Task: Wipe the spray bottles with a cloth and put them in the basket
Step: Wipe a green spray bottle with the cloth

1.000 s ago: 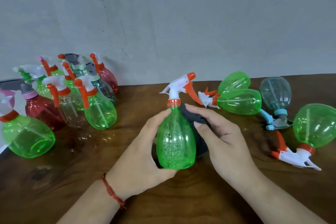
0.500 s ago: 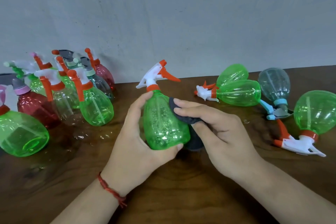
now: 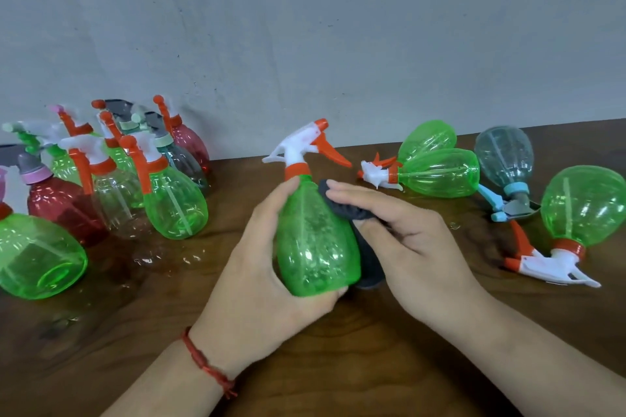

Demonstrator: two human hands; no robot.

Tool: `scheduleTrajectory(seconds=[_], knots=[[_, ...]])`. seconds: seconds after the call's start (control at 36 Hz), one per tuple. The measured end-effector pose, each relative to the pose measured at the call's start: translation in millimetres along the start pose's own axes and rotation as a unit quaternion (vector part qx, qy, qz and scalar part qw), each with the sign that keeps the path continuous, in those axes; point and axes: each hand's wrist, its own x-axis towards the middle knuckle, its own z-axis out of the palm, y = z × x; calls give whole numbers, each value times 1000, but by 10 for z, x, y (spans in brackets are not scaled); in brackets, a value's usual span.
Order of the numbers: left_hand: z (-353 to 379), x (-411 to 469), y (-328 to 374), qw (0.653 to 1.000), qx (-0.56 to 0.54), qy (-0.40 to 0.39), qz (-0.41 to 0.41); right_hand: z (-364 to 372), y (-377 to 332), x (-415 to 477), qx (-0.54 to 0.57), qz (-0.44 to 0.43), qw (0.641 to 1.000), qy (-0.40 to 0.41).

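My left hand (image 3: pixel 257 267) grips a green spray bottle (image 3: pixel 315 240) with a white and orange trigger head, held upright above the wooden table (image 3: pixel 338 366). My right hand (image 3: pixel 406 240) holds a dark grey cloth (image 3: pixel 352 210) against the bottle's right side, fingers laid over the cloth near the bottle's shoulder. Part of the cloth hangs behind the bottle. No basket is in view.
Several standing spray bottles in green, red and clear plastic (image 3: pixel 172 200) cluster at the left by the wall. A green bottle (image 3: pixel 37 254) lies at the far left. To the right lie two green bottles (image 3: pixel 440 173), a grey-blue one (image 3: pixel 504 156) and another green one (image 3: pixel 582 206).
The held bottle rose off the table and its trigger head turned to point right. My right hand slid the cloth up along the bottle's side.
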Motion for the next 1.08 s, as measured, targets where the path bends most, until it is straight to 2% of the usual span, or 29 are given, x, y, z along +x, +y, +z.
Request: scheduleTrajectory(seconds=[0.08, 0.19, 0.33, 0.42, 0.58, 0.78, 0.86, 0.94, 1.08], knots=[[37, -6, 9, 999, -7, -27, 20, -1, -20, 25, 48, 43, 998, 9], [44, -2, -11, 998, 37, -31, 32, -3, -41, 36, 48, 43, 998, 19], [0, 49, -88, 986, 130, -41, 96, -37, -28, 29, -55, -2, 998, 7], [3, 62, -96, 984, 136, -39, 110, -12, 3, 8, -91, -30, 995, 0], [10, 15, -96, 998, 15, 43, -48, 70, 5, -69, -133, -77, 987, -48], [-58, 93, -170, 982, -75, 103, -139, 95, -52, -101, -136, -104, 983, -63], [-83, 104, -171, 980, -65, 112, -152, 109, -52, -112, -150, -115, 979, -77], [-84, 80, -126, 988, -29, 87, -122, 121, -40, -99, -154, -111, 979, -74], [30, 17, -45, 998, 56, 21, -19, 80, 6, -38, -110, -64, 992, -21]])
